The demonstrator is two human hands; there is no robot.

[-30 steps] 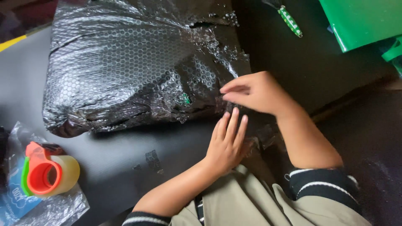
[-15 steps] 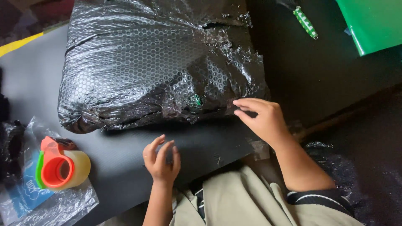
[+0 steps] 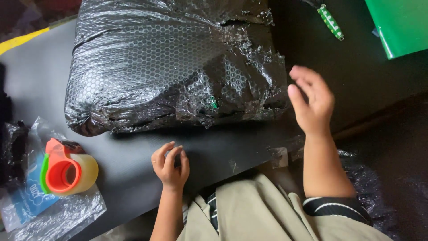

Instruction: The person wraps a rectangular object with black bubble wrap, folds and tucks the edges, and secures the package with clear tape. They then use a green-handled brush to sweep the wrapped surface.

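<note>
A large parcel wrapped in black bubble wrap (image 3: 174, 67) lies on the dark table (image 3: 133, 156) and fills the upper middle of the head view. My right hand (image 3: 312, 100) hovers just off the parcel's right end, fingers spread, holding nothing. My left hand (image 3: 170, 163) rests near the table's front edge below the parcel, fingers loosely curled; whether it pinches something small I cannot tell. A tape dispenser (image 3: 69, 172) with an orange core and a clear roll sits to the left of that hand.
The dispenser lies on clear plastic bags (image 3: 53, 209) at the lower left. A green patterned pen-like object (image 3: 331, 22) and a green box (image 3: 399, 24) are at the upper right. A scrap of tape (image 3: 278, 156) is stuck near the table edge.
My right hand has lifted off the parcel's lower right corner and opened. My left hand has moved away from the parcel, leftward to the table's front edge. The view has shifted, so the parcel sits further right.
</note>
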